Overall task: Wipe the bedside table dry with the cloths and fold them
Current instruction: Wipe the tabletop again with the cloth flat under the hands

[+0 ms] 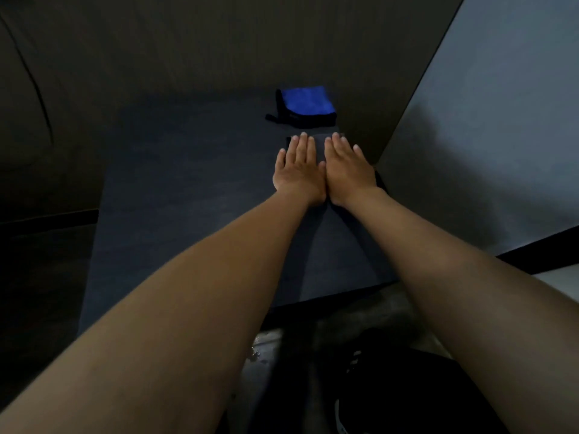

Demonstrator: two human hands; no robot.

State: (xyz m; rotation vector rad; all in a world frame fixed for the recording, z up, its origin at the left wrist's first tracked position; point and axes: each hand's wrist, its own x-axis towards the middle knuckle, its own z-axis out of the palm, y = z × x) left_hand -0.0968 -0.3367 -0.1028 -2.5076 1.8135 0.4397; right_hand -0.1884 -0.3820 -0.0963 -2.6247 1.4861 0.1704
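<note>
L hand (299, 169) + R hand (347, 169) pressing flat, fingers straight, gripping nothing, on dark cloth (319, 145). Blue cloth (305, 103) lying folded behind. Should be smoothing outward w/ even pressure before next fold.

You have a dark, matt bedside table top (188, 183) before you, finely grained rather than glossy. At its far end lies a folded bright-blue cloth with a black hem (305, 104), soft and napped like microfibre. Under your flat left hand (299, 173) and right hand (349, 172) lies a dark folded cloth (319, 145), dull and hard to tell from the top. The wood-grain panel (219, 42) behind looks matt; the pale wall (501, 120) smooth.
</note>
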